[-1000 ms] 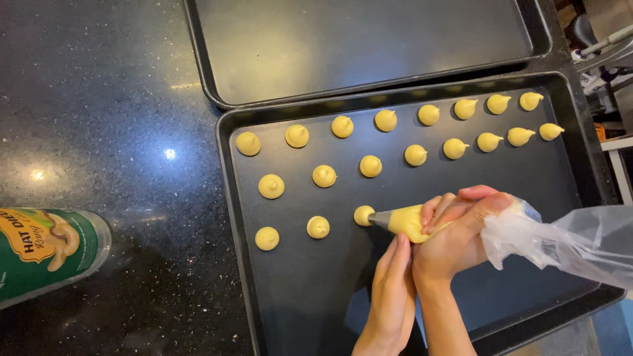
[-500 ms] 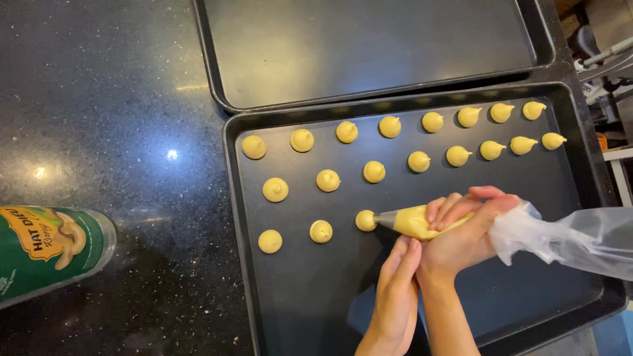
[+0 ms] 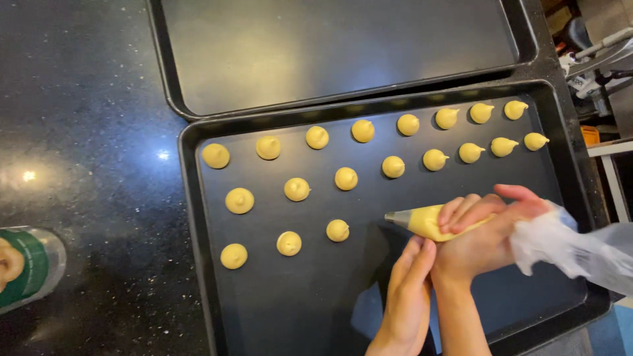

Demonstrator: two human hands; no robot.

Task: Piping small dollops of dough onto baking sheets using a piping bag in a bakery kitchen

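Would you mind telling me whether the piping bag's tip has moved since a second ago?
Yes. The piping bag tip touched the third dough mound of the bottom row a second ago; now it sits apart from it, farther along that row on the baking tray.

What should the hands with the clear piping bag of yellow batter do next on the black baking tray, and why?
Probably lower the metal nozzle tip onto the bare patch of the black baking tray just right of the third yellow mound in the front row and squeeze. That row holds only three mounds, the two rows behind run across the tray, and the right hand grips the clear piping bag, steadied by the left hand.
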